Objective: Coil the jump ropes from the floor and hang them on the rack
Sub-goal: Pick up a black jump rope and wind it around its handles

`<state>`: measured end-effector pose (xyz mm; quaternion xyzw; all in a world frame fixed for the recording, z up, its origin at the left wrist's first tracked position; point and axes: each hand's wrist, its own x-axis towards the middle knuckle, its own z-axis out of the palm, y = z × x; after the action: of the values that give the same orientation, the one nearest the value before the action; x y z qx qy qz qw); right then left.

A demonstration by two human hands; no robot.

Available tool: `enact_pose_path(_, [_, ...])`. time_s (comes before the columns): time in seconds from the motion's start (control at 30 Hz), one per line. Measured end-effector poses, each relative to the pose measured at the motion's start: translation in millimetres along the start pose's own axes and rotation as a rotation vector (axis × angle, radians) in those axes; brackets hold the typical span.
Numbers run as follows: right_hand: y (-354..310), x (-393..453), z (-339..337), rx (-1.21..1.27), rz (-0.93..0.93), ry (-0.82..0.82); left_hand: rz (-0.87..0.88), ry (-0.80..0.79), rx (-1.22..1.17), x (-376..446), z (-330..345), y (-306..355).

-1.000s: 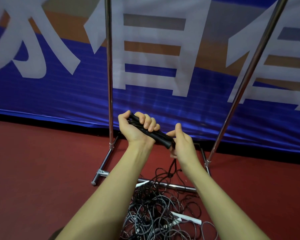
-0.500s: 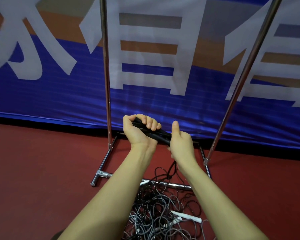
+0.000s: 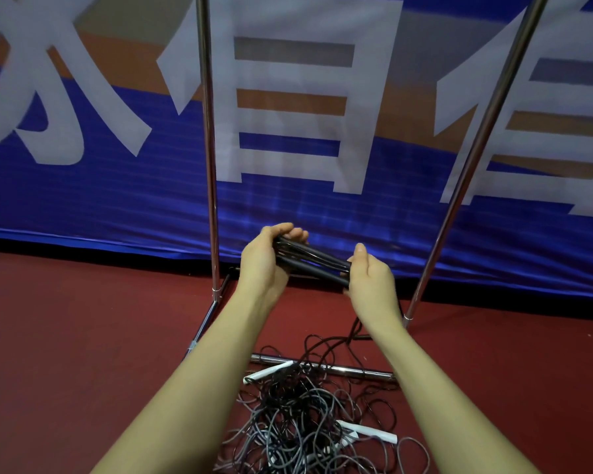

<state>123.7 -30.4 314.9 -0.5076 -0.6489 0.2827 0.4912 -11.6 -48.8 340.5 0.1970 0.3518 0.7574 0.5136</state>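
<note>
Between the two chrome uprights of the rack (image 3: 209, 165), up in front of the blue banner (image 3: 117, 200), you've got the black jump rope handles (image 3: 314, 263) held level across both hands. Your left hand (image 3: 264, 265) has its grip curled round the far-left end of the handles, fingers wrapped over the top, and your right hand (image 3: 370, 278) grips the other end, thumb sticking up. A black cord (image 3: 355, 328) drops from under your right hand down to the red floor (image 3: 83, 354). Down there, right by the rack's front base bar (image 3: 350, 371), sits the tangled pile of ropes (image 3: 305, 422), grey and black loops all over each other, some draped across that bar. One white handle (image 3: 269, 371) lies at the pile's top left touching the bar, another white handle (image 3: 370, 431) at its right side.
</note>
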Motion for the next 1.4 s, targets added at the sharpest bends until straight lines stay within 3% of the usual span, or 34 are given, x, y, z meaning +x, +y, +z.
enact_pose_path(0.1, [2, 0, -12, -0.089, -0.023, -0.017, 0.269, -0.066, 0.597, 1, -11, 0])
enact_pose_path(0.27, [3, -8, -14, -0.147, -0.089, -0.075, 0.458, -0.281, 1.012, -19, -6, 9])
enact_pose_path(0.33, [-1, -11, -14, -0.123, -0.12, -0.087, 0.555, -0.347, 1.279, -23, -6, 5])
enact_pose_path(0.4, [-5, -13, -14, -0.08, -0.13, -0.084, 0.781, -0.347, 1.661, -23, -9, -5])
enact_pose_path(0.53, [-4, -16, -12, 0.018, -0.075, -0.082, 1.06, -0.254, 1.859, -26, -15, -9])
enact_pose_path(0.67, [-5, -19, -9, 0.084, -0.045, -0.081, 0.878, -0.245, 1.93, -29, -15, -7])
enact_pose_path(0.83, [-5, -19, -8, 0.154, -0.001, -0.072, 0.867, -0.272, 1.997, -33, -14, -7])
enact_pose_path(0.97, [-6, -16, -6, 0.21, 0.073, -0.19, 0.784, -0.249, 2.068, -30, -16, -5])
enact_pose_path(1.07, [0, -15, -8, 0.24, 0.007, -0.273, 0.766, -0.224, 2.073, -28, -21, -2])
enact_pose_path(1.2, [13, -20, -8, 0.099, -0.093, -0.292, 0.686, -0.185, 2.122, -21, -30, -2])
enact_pose_path(1.4, [14, -21, -12, 0.222, -0.137, -0.447, 0.565, -0.161, 2.123, -9, -38, 1])
